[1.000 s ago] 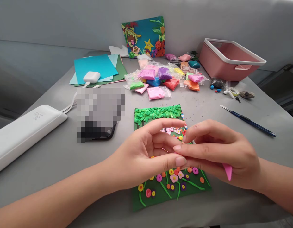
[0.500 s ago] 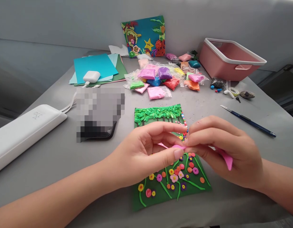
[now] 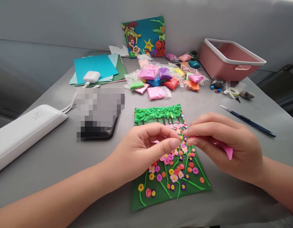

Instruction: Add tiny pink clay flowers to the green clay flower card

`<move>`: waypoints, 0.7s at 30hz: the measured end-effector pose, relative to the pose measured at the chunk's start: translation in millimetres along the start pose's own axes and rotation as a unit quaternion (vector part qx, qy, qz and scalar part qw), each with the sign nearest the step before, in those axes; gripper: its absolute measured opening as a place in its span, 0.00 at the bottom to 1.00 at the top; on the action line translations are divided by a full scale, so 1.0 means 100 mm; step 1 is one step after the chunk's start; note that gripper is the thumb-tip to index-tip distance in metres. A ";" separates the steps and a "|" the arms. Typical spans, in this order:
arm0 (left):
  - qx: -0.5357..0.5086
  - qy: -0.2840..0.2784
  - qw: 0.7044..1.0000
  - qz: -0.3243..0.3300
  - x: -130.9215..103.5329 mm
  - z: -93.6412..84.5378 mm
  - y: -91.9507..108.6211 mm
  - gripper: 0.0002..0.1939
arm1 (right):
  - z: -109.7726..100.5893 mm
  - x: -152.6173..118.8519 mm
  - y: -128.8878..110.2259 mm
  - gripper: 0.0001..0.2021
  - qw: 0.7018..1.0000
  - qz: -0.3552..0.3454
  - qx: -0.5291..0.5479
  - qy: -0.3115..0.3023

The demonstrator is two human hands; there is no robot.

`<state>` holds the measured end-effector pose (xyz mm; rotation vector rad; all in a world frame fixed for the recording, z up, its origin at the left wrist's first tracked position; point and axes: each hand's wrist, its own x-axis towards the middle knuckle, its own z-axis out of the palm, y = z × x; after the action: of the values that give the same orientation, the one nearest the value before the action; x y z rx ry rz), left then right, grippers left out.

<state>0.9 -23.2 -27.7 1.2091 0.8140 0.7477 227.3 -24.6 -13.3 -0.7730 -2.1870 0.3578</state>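
My left hand (image 3: pixel 146 147) is closed in a pinch, thumb against index finger, above the green flower picture (image 3: pixel 158 193). Whatever sits between those fingertips is too small to make out. Just to the right, my right hand (image 3: pixel 227 148) has its fingers curled together, fingertips close to the left ones. Out of its palm sticks a pink clay tool (image 3: pixel 228 152) with a flat, flared end; the rest of it is hidden by the fingers. Clay leaves, stems and many small coloured flowers cover the picture, partly hidden under my left hand.
Bagged coloured clay (image 3: pixel 157 92) lies behind the picture, before an upright sea picture (image 3: pixel 148 31). A pink basket (image 3: pixel 222 65) and a craft knife (image 3: pixel 251 122) are right. Left are a power bank (image 3: pixel 30 133), a blurred phone (image 3: pixel 99 133) and paper sheets (image 3: pixel 96 66).
My fingertips have drawn slightly apart, and the pink end between them no longer shows. The right hand has shifted a little, raising the pink tool's flared end.
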 end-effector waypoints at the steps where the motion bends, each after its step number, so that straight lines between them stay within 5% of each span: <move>1: -0.003 0.006 1.000 -0.001 0.00 0.01 -0.01 0.08 | -0.01 0.00 -0.01 0.06 1.000 -0.008 -0.002 0.003; 8: 0.007 0.003 1.000 -0.006 -0.01 0.04 -0.03 0.21 | -0.03 -0.01 -0.04 0.04 0.999 -0.018 -0.029 0.008; 21: 0.061 -0.012 0.998 0.021 -0.04 0.05 -0.04 0.21 | -0.02 0.00 -0.03 0.03 1.000 -0.022 -0.010 -0.011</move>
<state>3.3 -30.3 -30.5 1.3459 0.8260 0.7240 227.3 -27.0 -10.2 -0.7345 -2.2281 0.3248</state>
